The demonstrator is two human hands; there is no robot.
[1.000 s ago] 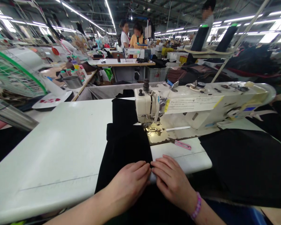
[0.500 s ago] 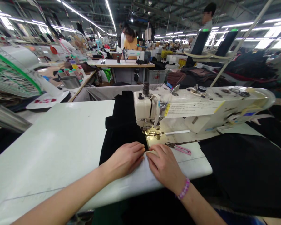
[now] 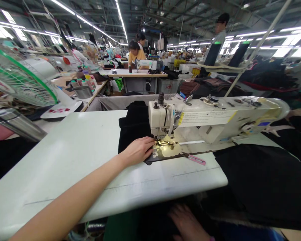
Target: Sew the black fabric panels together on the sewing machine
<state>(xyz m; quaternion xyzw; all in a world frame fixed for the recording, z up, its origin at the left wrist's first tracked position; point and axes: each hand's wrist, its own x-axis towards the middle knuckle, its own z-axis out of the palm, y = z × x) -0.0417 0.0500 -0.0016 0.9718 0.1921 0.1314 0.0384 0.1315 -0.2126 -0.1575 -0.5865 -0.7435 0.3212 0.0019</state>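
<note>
A black fabric piece [image 3: 133,125] lies on the pale table left of the white sewing machine [image 3: 203,113]. My left hand [image 3: 138,150] is closed on its near edge, fingertips beside the presser foot [image 3: 162,142]. The hand hides that edge. Below the table's front edge, my right hand [image 3: 187,221] is over dark cloth at my lap, smeared by motion. Whether its fingers hold anything is unclear. Pink-handled thread snips [image 3: 195,158] rest in front of the machine bed, and a white pen-like stick [image 3: 192,142] lies on the bed.
A large black cloth [image 3: 263,180] drapes over the table's right side. On the left stand a green-rimmed fan [image 3: 40,77] and a tilted steel flask [image 3: 20,124]. Thread cones [image 3: 213,53] stand behind the machine. A co-worker in yellow [image 3: 137,55] sits at another machine beyond.
My right hand has left the machine's front and dropped below the table edge. My left hand has moved slightly forward with the black fabric, uncovering the machine bed's near edge.
</note>
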